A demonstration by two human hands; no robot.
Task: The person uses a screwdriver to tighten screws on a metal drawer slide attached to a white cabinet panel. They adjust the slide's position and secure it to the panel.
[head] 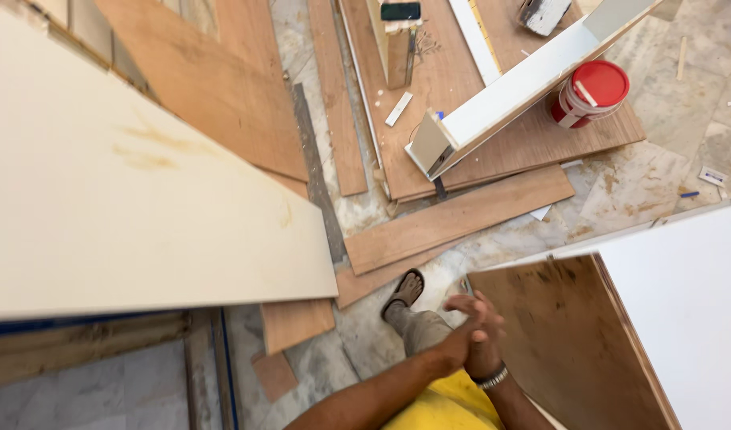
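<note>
Marble floor is strewn with plywood offcuts; nearest, the left hand and right hand are clasped together, nothing held, just beside the brown plywood panel. Step judged a pause between handling; gripping that panel's edge would be called for, while the white cabinet piece and red-lidded tub lie farther off.

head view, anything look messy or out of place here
Yes. Plywood boards lie criss-crossed on the stone floor, with offcuts and chips around. A red-lidded tub sits at a board's edge. The hands are clasped together, holding nothing.
</note>
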